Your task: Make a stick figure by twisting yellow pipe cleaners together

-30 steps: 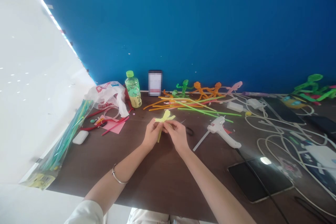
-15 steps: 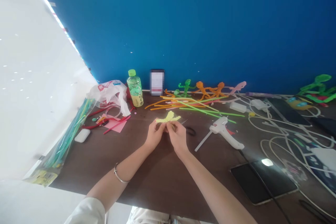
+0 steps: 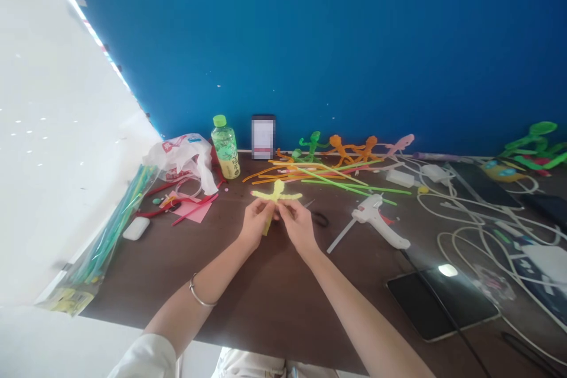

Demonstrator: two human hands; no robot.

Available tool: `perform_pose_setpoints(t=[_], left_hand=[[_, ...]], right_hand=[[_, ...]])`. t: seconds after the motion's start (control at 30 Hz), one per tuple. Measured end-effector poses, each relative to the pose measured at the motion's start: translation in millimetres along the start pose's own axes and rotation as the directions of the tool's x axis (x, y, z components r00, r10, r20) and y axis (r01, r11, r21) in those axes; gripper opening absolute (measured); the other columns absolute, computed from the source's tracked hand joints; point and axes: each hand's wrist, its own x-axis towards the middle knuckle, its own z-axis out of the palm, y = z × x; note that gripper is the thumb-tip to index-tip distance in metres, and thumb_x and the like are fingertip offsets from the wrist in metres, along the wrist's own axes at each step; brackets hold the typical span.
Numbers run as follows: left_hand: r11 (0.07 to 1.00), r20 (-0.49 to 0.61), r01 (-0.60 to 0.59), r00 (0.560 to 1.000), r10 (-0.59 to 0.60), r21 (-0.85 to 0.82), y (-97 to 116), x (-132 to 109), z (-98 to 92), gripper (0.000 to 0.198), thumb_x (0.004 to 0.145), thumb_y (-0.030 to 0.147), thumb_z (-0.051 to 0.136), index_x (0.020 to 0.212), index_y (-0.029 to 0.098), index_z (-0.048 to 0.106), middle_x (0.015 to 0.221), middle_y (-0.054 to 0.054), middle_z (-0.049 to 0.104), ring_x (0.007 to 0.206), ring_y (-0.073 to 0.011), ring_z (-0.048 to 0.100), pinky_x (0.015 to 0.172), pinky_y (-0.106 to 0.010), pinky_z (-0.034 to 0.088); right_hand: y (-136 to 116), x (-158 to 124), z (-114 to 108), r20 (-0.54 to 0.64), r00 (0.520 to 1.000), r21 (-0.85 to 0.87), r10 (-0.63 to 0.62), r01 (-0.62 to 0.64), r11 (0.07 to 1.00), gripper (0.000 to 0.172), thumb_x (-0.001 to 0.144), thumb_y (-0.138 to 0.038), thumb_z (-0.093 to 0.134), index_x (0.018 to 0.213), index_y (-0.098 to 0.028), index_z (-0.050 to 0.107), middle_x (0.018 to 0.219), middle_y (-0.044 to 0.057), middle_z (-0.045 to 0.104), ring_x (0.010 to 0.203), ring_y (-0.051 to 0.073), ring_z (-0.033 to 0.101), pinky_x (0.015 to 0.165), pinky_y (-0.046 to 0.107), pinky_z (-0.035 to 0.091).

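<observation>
A blue wall [image 3: 310, 41] rises behind the dark brown table [image 3: 266, 307] — bright white surface [image 3: 44, 71] at left

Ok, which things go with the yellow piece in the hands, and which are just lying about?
Probably part of the job:
- yellow piece, held by the left hand and right hand
- loose coloured sticks
- glue gun, maybe

Seem just lying about:
- bottle
- upright phone
- white case
- dark tablet
</observation>
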Motion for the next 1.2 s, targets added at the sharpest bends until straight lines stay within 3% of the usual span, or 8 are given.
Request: perform_pose_setpoints(t=[0.1,0.27,0.47,0.6,0.73,0.83,1.03,1.2], left_hand=[[0.995,-0.003,0.064,0.998,-0.064,-0.080,0,2,-1.8,0.027,0.064,0.035,0.068,0.076,0.013,0.056,0.070,-0.003,0.063,0.050,-0.0082,0.055,0.054,-0.021,0.044],[0.990,0.054,0.133,0.990,-0.130,-0.046,0,2,-4.3,0.030,0.065,0.037,0.067,0.077,0.012,0.057,0.069,-0.003,0.061,0.053,-0.0101,0.057,0.058,-0.025,0.048],[0.898,0.188,0.349,0.933,-0.306,-0.269,10,3,-4.8,0.017,0.070,0.025,0.064,0.071,0.011,0.054,0.063,0.001,0.051,0.048,-0.0047,0.050,0.056,-0.020,0.048],[0.688,0.305,0.555,0.832,-0.464,-0.467,18,0,-3.9,0.007,0.081,0.012,0.046,0.075,0.012,0.049,0.059,0.004,0.040,0.039,0.0000,0.035,0.042,-0.011,0.038],[0.508,0.410,0.633,0.770,-0.488,-0.584,22,-7,-3.7,0.015,0.084,0.010,0.037,0.072,0.013,0.044,0.054,0.005,0.028,0.036,-0.0002,0.028,0.037,-0.009,0.030],[0.419,0.503,0.705,0.705,-0.500,-0.572,23,-11,-5.3,0.016,0.084,0.012,0.039,0.069,0.014,0.041,0.052,0.006,0.024,0.034,-0.0003,0.026,0.035,-0.009,0.027],[0.428,0.618,0.834,0.547,-0.564,-0.348,19,-12,-3.4,0.037,0.086,0.038,0.039,0.058,0.016,0.032,0.047,0.007,0.016,0.031,-0.0017,0.011,0.028,-0.013,0.015],[0.511,0.695,0.859,0.388,-0.605,-0.035,19,-9,2.6,0.053,0.075,0.067,0.029,0.064,0.017,0.040,0.044,0.008,0.020,0.033,-0.0037,0.013,0.030,-0.014,0.014]], right_hand=[[-1,1,-4,-0.004,0.997,-0.052,-0.072,0.071,0.996,0.012,0.074,-0.028,0.052,0.076,-0.019,0.061,0.084,0.006,0.060,0.076,0.018,0.058,0.073,0.033,0.046],[3,-2,-6,-0.044,0.987,-0.143,-0.153,0.145,0.979,0.016,0.079,-0.030,0.048,0.079,-0.021,0.062,0.085,0.007,0.059,0.082,0.020,0.056,0.076,0.034,0.045],[3,1,-8,-0.074,0.996,-0.098,-0.058,0.050,0.994,0.023,0.073,-0.037,0.056,0.085,-0.019,0.064,0.087,0.008,0.065,0.080,0.021,0.058,0.077,0.036,0.045],[-1,6,-11,0.102,0.995,0.030,0.022,-0.026,0.999,0.023,0.071,-0.038,0.058,0.082,-0.020,0.068,0.084,0.005,0.067,0.083,0.022,0.060,0.081,0.037,0.043],[-5,8,-17,0.299,0.952,0.210,0.067,-0.134,0.968,0.023,0.072,-0.038,0.059,0.082,-0.020,0.068,0.081,0.002,0.067,0.083,0.020,0.059,0.084,0.036,0.041],[-7,6,-20,0.372,0.924,0.306,0.087,-0.210,0.929,0.025,0.070,-0.039,0.062,0.083,-0.018,0.068,0.081,0.003,0.066,0.082,0.019,0.057,0.080,0.034,0.042],[-13,4,-22,0.399,0.895,0.336,0.200,-0.346,0.876,0.026,0.066,-0.041,0.066,0.075,-0.017,0.069,0.064,0.000,0.061,0.058,0.011,0.051,0.057,0.025,0.039],[-12,6,-22,0.371,0.899,0.337,0.233,-0.365,0.868,0.023,0.066,-0.037,0.067,0.074,-0.016,0.068,0.051,-0.005,0.046,0.046,0.006,0.034,0.046,0.021,0.026]])
